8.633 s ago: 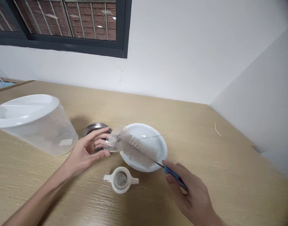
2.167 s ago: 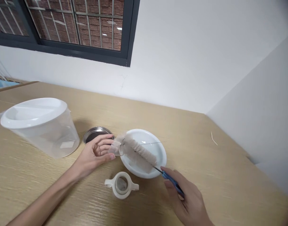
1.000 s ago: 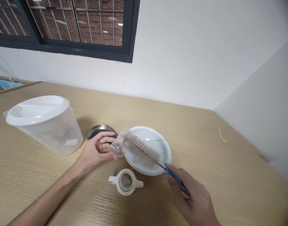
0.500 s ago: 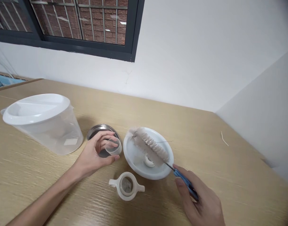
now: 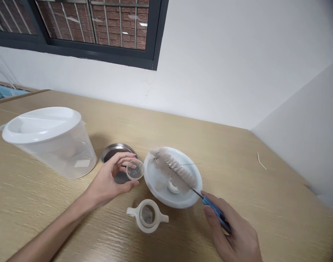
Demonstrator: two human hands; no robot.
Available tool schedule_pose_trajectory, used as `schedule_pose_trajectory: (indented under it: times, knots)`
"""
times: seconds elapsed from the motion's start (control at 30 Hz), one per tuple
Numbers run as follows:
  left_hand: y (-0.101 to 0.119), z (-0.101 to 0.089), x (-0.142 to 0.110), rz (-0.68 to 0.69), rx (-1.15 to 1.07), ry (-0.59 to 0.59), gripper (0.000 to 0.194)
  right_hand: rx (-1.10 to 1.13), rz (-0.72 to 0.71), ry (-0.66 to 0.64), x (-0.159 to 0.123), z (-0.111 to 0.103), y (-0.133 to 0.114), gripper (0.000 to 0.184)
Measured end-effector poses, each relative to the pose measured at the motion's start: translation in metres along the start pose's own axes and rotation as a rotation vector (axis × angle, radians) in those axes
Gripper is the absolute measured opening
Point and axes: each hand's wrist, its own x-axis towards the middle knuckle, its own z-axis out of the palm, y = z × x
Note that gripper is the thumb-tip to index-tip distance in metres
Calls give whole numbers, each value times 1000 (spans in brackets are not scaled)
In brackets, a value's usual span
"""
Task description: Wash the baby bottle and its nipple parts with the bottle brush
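Note:
My left hand [image 5: 110, 180] is closed round a small clear cup [image 5: 135, 169], its mouth turned toward the right, just above a round metal lid [image 5: 115, 151]. My right hand [image 5: 233, 238] grips the blue handle of a bottle brush [image 5: 175, 169]. The grey bristle head lies over a white plate [image 5: 187, 198], apart from the cup. A small white piece [image 5: 172, 187] rests on the plate under the bristles.
A large clear plastic container with a white lid [image 5: 48, 140] stands at the left of the wooden table [image 5: 264, 211]. A white strainer with two ears [image 5: 147, 215] lies near the front. White walls close the back and right; a thin sliver [image 5: 261, 161] lies far right.
The brush head, which was inside the cup one second ago, has come out to the right and now lies over the plate. My left hand has turned the cup slightly.

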Motion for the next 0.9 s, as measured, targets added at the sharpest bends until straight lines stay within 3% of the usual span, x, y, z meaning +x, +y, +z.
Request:
schedule_pose_trajectory:
  times: [0.2,0.63,0.9]
  knots:
    - [0,1,-1,-10,0,-29,60,6,58,7,-2,1,-5,24]
    - [1,1,0,-44,-27,-42,62,-23,-28,3,-1,-1,4,25]
    - [5,1,-2,-78,-5,-45,61,-15,-8,3,-1,0,0,24]
